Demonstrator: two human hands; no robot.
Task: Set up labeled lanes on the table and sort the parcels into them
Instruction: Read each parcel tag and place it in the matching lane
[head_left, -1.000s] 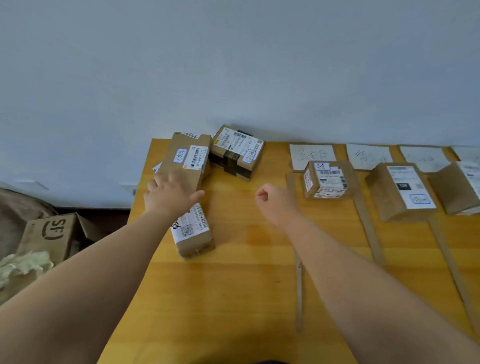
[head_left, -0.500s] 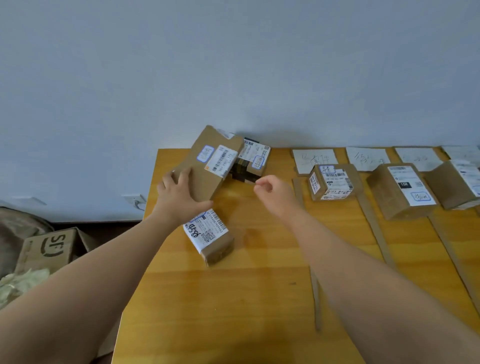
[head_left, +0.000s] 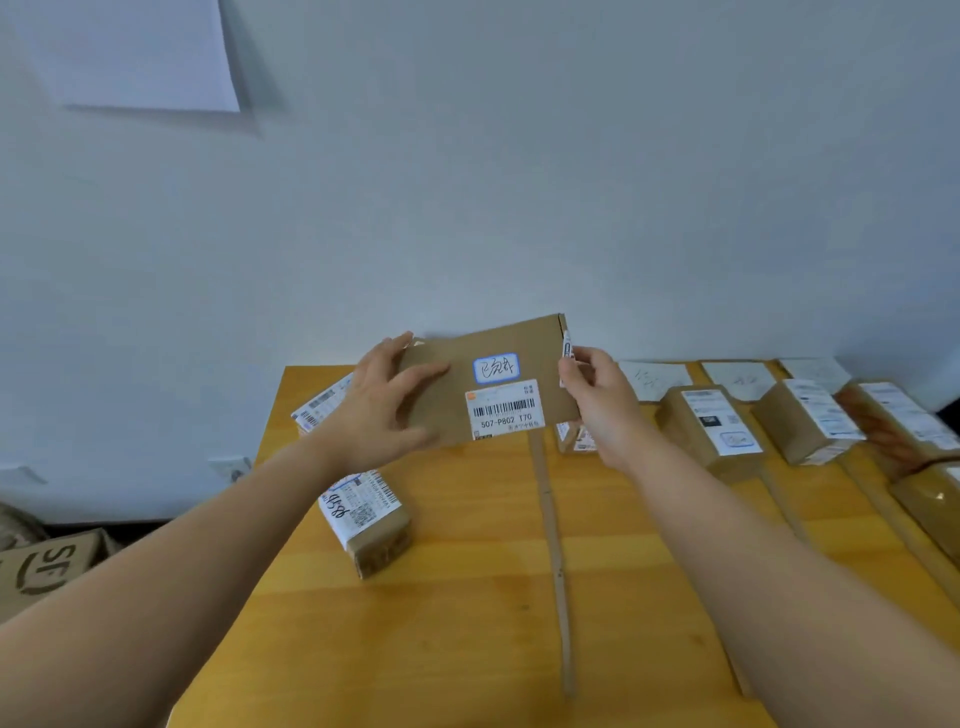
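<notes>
A flat brown parcel (head_left: 447, 364) with a blue-framed sticker and a barcode label is held up over the wooden table (head_left: 467, 623), its label face toward me. My left hand (head_left: 379, 410) grips its left end and my right hand (head_left: 597, 400) grips its right end. Below my left arm a small parcel (head_left: 369, 519) with a white label lies on the table. Another parcel (head_left: 322, 410) is partly hidden behind my left hand. Cardboard strips (head_left: 553, 545) divide lanes, with paper labels (head_left: 654, 379) at the wall and parcels (head_left: 711, 431) in the lanes to the right.
More brown parcels (head_left: 805, 426) fill the right lanes up to the frame edge. A small parcel (head_left: 574, 439) peeks out under my right hand. An "SF" cardboard box (head_left: 47, 566) stands on the floor at the left. A white sheet (head_left: 130, 52) hangs on the wall.
The flat parcel has been lifted off the table and turned label-up toward me. My right hand, shut and free before, now grips its right end. The view has tilted upward.
</notes>
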